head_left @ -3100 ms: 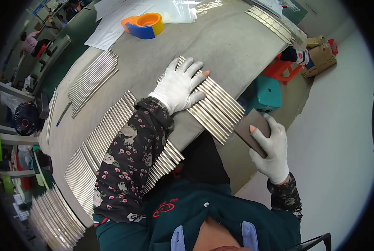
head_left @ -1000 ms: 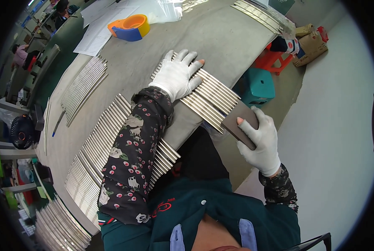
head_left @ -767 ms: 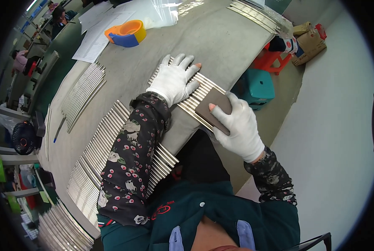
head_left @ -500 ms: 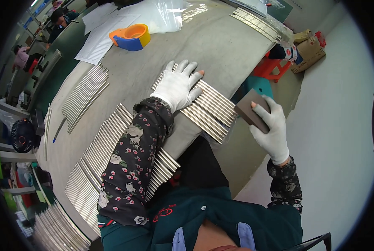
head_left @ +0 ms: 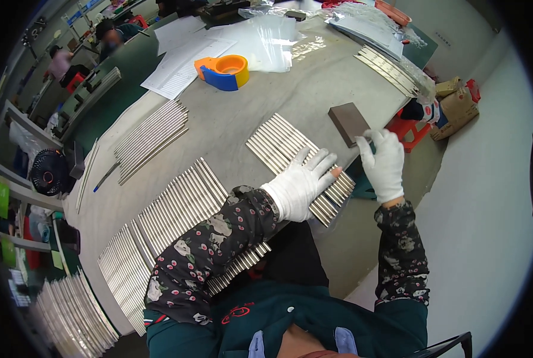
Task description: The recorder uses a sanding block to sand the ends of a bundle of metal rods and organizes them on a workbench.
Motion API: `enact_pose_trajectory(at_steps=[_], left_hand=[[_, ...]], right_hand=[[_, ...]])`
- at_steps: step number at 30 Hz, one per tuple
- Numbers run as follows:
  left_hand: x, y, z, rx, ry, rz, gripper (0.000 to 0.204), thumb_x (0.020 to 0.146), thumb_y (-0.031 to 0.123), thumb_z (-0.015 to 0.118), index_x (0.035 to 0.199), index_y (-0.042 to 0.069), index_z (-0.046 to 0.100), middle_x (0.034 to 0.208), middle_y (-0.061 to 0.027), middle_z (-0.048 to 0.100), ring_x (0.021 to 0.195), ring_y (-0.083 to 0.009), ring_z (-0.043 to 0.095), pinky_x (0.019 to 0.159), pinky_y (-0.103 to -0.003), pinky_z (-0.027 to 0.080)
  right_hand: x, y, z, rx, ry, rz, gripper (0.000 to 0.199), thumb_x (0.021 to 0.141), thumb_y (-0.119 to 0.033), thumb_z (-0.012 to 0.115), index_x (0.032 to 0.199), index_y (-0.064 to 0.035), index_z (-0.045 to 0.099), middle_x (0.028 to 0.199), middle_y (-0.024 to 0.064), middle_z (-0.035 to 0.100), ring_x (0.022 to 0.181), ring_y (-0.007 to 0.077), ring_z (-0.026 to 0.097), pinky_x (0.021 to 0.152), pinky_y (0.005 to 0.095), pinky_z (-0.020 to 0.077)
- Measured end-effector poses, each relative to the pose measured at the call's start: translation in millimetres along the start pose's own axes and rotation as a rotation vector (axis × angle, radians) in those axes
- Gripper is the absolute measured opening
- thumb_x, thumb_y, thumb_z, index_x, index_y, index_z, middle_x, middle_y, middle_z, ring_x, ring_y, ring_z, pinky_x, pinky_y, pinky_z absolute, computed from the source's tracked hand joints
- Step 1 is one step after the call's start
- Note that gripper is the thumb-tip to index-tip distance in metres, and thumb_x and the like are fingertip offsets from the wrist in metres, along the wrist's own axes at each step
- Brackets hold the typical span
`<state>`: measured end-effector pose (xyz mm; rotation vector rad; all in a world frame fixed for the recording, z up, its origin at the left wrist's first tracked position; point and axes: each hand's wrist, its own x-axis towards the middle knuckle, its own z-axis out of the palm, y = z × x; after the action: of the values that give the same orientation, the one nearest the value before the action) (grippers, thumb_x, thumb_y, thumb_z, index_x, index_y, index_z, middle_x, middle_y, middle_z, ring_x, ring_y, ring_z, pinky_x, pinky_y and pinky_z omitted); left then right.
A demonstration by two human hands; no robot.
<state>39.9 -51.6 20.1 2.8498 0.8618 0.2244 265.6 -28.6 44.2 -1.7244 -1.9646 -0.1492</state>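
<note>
your left hand point(head_left: 299, 185) lies flat over the metal rods point(head_left: 278, 138), fingers spread
your right hand point(head_left: 387, 164) is loosely curled with thumb and fingers parted, just beside the brown block point(head_left: 348, 121) on the table point(head_left: 227, 113); whether the thumb touches it, i cannot tell.

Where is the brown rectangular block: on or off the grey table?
On: the brown rectangular block lies on the grey table, grey surface showing beside it. Whether the white-gloved right hand touches it, I cannot tell.
</note>
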Motion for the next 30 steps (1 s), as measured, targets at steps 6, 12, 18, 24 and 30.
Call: enact_pose_trajectory(at_steps=[6,12,18,24,30], left_hand=[[7.9,-4.1,4.7,-0.022,0.045,-0.002,0.107,0.061,0.026,0.079,0.152,-0.002,0.030,0.157,-0.0255,0.032,0.149,-0.0394,0.028,0.121,-0.058,0.019],[10.0,-8.1,11.7,0.071,0.157,0.181,0.079,0.059,0.018,0.076,0.132,0.004,0.051,0.116,-0.0128,0.058,0.124,-0.0305,0.053,0.117,-0.057,0.028],[3.4,5.0,-2.1,0.200,0.142,0.315,0.021,0.074,0.017,0.066,0.094,0.012,0.059,0.077,-0.0037,0.058,0.078,-0.0245,0.063,0.079,-0.040,0.052],[4.7,16.7,-53.7,-0.515,0.825,0.057,0.028,0.076,0.006,0.076,0.098,0.009,0.059,0.082,-0.0058,0.066,0.073,-0.0276,0.067,0.067,-0.035,0.054],[3.1,10.6,-80.1,-1.229,0.949,-0.285,0.020,0.086,0.006,0.077,0.097,0.004,0.060,0.078,0.0008,0.060,0.068,-0.0074,0.059,0.064,-0.027,0.052]], right_hand=[[-62.4,-7.2,29.4,0.694,-0.345,0.264,0.030,0.101,-0.024,0.056,0.104,0.0026,0.068,0.084,0.0176,0.070,0.062,0.0285,0.066,0.063,0.0390,0.0533],[-78.8,-16.2,18.3,1.277,-0.783,0.553,0.027,0.104,-0.020,0.053,0.113,0.0030,0.064,0.096,0.0028,0.067,0.088,0.0088,0.063,0.079,0.0257,0.0514],[-89.8,-35.1,-30.8,1.340,-0.827,0.513,0.042,0.106,-0.034,0.048,0.105,0.0046,0.063,0.089,0.0131,0.071,0.071,0.0180,0.068,0.070,0.0285,0.0541],[-85.1,-25.3,-42.1,1.292,-0.375,0.423,0.050,0.107,-0.038,0.043,0.098,0.0070,0.063,0.078,0.0156,0.071,0.063,0.0187,0.066,0.065,0.0274,0.0523],[-74.5,-59.6,7.3,0.893,-0.259,0.193,0.043,0.086,-0.016,0.073,0.122,0.0032,0.059,0.111,0.0150,0.070,0.097,0.0274,0.069,0.087,0.0333,0.0544]])
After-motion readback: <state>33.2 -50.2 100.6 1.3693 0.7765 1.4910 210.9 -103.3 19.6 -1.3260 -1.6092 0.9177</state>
